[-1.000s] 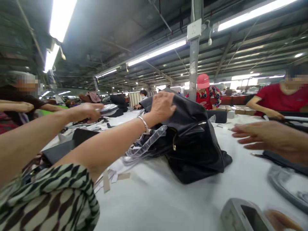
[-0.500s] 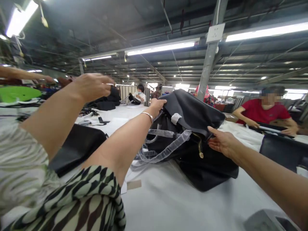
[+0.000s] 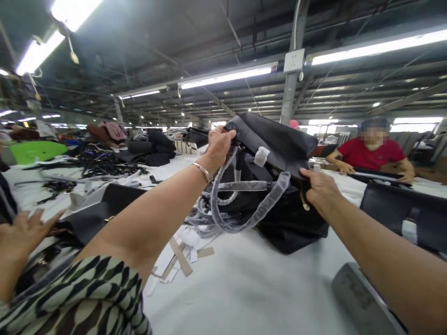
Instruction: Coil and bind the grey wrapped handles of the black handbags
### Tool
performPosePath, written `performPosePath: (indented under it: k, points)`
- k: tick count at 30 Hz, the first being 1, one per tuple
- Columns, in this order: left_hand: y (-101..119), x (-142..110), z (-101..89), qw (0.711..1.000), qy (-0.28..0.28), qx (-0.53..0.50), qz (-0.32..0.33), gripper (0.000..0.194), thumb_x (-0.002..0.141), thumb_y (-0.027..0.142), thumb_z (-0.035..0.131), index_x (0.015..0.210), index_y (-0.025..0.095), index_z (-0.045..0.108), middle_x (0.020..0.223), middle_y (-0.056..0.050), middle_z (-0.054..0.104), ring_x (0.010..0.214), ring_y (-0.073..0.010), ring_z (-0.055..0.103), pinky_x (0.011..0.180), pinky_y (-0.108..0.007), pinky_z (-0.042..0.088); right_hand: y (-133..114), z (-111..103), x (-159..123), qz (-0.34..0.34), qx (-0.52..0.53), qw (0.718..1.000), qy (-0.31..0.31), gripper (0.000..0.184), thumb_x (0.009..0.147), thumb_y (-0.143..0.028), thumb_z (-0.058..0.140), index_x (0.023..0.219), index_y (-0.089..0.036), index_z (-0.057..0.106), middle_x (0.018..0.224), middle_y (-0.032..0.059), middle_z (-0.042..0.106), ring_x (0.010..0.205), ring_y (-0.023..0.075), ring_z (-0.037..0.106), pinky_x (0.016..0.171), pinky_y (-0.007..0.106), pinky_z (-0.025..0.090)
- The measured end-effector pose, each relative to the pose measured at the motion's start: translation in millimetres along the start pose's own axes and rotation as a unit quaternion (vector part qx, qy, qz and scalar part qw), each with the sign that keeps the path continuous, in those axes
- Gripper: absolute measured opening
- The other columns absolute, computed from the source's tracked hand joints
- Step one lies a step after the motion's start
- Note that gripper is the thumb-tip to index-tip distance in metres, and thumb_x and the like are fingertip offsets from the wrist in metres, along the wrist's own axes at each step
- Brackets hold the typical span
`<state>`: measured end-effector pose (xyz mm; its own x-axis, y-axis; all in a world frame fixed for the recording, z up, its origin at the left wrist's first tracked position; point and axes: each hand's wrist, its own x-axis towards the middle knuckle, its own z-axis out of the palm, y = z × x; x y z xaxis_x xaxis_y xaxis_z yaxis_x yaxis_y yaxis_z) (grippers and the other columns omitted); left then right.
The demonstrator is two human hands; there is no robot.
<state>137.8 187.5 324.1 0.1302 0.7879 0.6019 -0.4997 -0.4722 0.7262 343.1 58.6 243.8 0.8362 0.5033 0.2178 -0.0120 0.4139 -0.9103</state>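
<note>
A black handbag (image 3: 275, 139) is held up above the white table between my two hands. My left hand (image 3: 220, 145), with a silver bangle at its wrist, is closed on the bag's far left corner. At the right edge, my right hand (image 3: 319, 186) pinches the bag's flap near a gold zip pull (image 3: 306, 204). Clear plastic wraps the bag's strap (image 3: 258, 218), which hangs in loops in front. A white wrapped piece (image 3: 261, 157) sits on the bag's front. More black bag material lies beneath it.
Strips of card (image 3: 180, 258) and paper lie on the white table (image 3: 244, 288). A grey block (image 3: 359, 298) stands front right, and a black bag (image 3: 405, 214) lies behind it. A neighbour's hand (image 3: 21, 242) is at far left; a person in red (image 3: 375, 153) works opposite.
The handbag has been lifted and tilted a little, still in both hands, and its wrapped strap hangs lower. The neighbour's arm on the left has drawn back and down. The view has shifted slightly.
</note>
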Motion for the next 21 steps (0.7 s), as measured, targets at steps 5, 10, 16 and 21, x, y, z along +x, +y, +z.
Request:
performPosePath:
  k: [5,10,16,21]
  points:
    - [62.0,-117.4,-37.1,0.995,0.053,-0.076,-0.031,0.016,0.066,0.013,0.062,0.078,0.016,0.051,0.060,0.006,0.054,0.051,-0.0088,0.055,0.053,-0.019,0.048,-50.6,-21.6,-63.3,0.021,0.039,0.998,-0.033,0.025,0.064,0.003,0.062,0.079,-0.017,0.064,0.071,-0.0022,0.065,0.059,0.0101,0.061,0.059,0.024,0.057]
    - [60.7,-235.3,-78.8,0.991,0.076,-0.024,-0.110,0.022,0.066,0.022,0.067,0.083,0.017,0.056,0.070,0.003,0.061,0.059,-0.0101,0.060,0.058,-0.020,0.050,-17.0,-72.3,-122.1,0.101,-0.085,0.990,-0.045,0.038,0.064,-0.002,0.065,0.099,-0.018,0.067,0.073,0.0009,0.066,0.057,0.0123,0.060,0.052,0.024,0.053]
    - [-33.3,-323.1,-134.6,0.913,0.040,0.209,-0.349,0.011,0.071,0.020,0.056,0.080,0.016,0.050,0.060,0.003,0.055,0.051,-0.0111,0.055,0.051,-0.022,0.048,121.5,-145.1,-202.2,0.026,-0.325,0.945,0.033,0.055,0.066,-0.016,0.066,0.120,-0.017,0.055,0.076,-0.0001,0.061,0.067,0.0157,0.057,0.065,0.028,0.049]
    - [-75.2,-319.1,-151.7,0.873,-0.011,0.306,-0.380,0.006,0.071,0.014,0.055,0.077,0.016,0.053,0.057,0.001,0.056,0.050,-0.0140,0.057,0.050,-0.024,0.046,154.9,-158.5,-221.2,0.044,-0.365,0.929,0.033,0.060,0.073,-0.024,0.059,0.129,-0.011,0.044,0.076,0.0004,0.058,0.069,0.0173,0.056,0.071,0.030,0.048]
